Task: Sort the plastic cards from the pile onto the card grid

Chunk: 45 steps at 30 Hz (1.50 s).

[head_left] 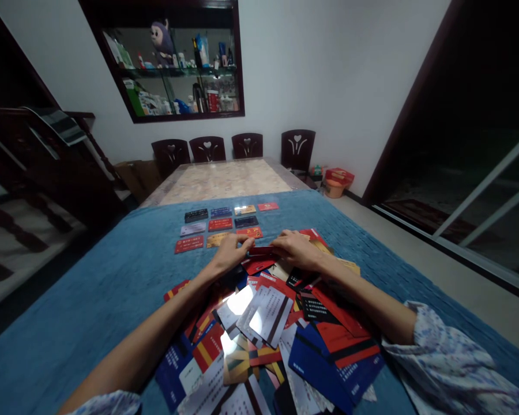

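Observation:
My left hand (230,252) and my right hand (297,250) pinch a red card (261,251) between them, tilted so mostly its edge shows. I cannot tell if it is one card or a small stack. Under my forearms spreads a loose pile of mixed cards, with silver cards (271,316), a blue card (313,357) and red cards (348,344) on top. Just beyond my fingers lie cards in rows: an orange-red card (249,232), a gold card (217,240) and a red card (189,244) are nearest.
A blue cloth (112,276) covers the near part of the long table, whose marble-patterned top (229,176) shows farther off. Dark wooden chairs (298,148) stand at the far end. Behind them a shelf cabinet (185,72) is set in the wall.

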Each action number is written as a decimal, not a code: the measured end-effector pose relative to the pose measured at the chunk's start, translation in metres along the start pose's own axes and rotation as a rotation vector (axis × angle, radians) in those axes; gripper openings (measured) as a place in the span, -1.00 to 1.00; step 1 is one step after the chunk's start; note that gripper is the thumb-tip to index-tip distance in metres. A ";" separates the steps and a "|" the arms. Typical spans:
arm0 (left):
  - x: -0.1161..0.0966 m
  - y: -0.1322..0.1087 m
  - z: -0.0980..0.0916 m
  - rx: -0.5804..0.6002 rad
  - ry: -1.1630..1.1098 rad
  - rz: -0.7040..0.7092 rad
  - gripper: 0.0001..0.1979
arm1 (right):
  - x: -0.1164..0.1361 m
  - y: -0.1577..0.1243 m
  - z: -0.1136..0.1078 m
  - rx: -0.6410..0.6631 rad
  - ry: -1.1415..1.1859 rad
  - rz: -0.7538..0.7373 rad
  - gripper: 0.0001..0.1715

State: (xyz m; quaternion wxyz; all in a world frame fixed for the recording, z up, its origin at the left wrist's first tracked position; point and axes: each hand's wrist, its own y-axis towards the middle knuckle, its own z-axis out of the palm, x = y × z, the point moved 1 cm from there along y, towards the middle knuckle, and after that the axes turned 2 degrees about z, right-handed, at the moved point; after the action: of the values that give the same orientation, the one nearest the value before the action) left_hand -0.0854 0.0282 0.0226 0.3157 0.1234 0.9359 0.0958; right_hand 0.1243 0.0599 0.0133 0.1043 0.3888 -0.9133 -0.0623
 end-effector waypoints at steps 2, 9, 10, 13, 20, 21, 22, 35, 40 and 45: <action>-0.003 -0.001 0.000 0.009 -0.008 0.028 -0.66 | 0.001 0.000 -0.001 0.000 0.016 0.014 -0.73; -0.001 -0.002 0.002 0.028 0.001 0.162 -0.84 | 0.001 0.001 0.000 -0.004 0.021 0.039 -0.71; 0.000 -0.002 0.002 0.025 0.018 0.171 -0.85 | 0.000 0.001 0.001 -0.015 0.021 0.035 -0.71; 0.000 -0.001 0.002 -0.005 0.090 0.175 -0.84 | -0.004 0.002 0.002 -0.051 0.030 0.030 -0.71; 0.002 -0.002 0.002 -0.079 0.137 0.119 -0.74 | -0.014 0.002 0.003 -0.138 0.130 0.026 -0.75; 0.003 -0.002 0.003 -0.092 0.135 0.105 -0.74 | -0.015 0.002 0.003 -0.152 0.151 0.029 -0.76; 0.003 -0.002 0.003 -0.105 0.133 0.092 -0.74 | -0.016 0.002 0.004 -0.165 0.171 0.033 -0.76; 0.006 -0.005 0.008 -0.099 -0.057 0.044 -0.78 | -0.009 0.002 0.006 -0.258 0.379 0.082 -0.82; 0.004 -0.005 0.011 -0.088 -0.153 0.064 -0.72 | -0.005 0.003 0.009 -0.251 0.395 0.084 -0.84; 0.003 -0.006 0.014 -0.064 -0.199 0.104 -0.73 | -0.002 0.006 0.016 -0.232 0.387 0.012 -0.77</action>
State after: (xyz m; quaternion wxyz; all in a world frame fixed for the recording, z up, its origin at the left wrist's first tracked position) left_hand -0.0804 0.0245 0.0085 0.4053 0.1704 0.8888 0.1293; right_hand 0.1173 0.0656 -0.0016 0.3220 0.3736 -0.8652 -0.0905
